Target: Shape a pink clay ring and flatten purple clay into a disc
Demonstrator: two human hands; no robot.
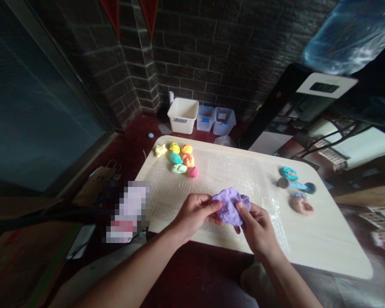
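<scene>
A flattened, lumpy piece of purple modelling clay [229, 206] is held up over the front edge of the table. My left hand [197, 214] grips its left side, thumb on top and fingers underneath. On the other side, my right hand [257, 222] pinches it with the thumb pressed into the surface. Several clay lumps lie at the table's far left: a yellow lump [174, 148], a pale yellow lump [161, 150], an orange lump [188, 160], a teal lump [176, 158], a pale green lump [179, 169] and a pink lump [193, 172].
Bubble wrap [240, 171] covers much of the pale table [333, 239]. At the right lie a teal round piece [289, 173], a dumbbell-shaped object [297, 185] and a pinkish-brown ring [303, 206]. A white basket [183, 124] and two clear bins stand behind on the floor.
</scene>
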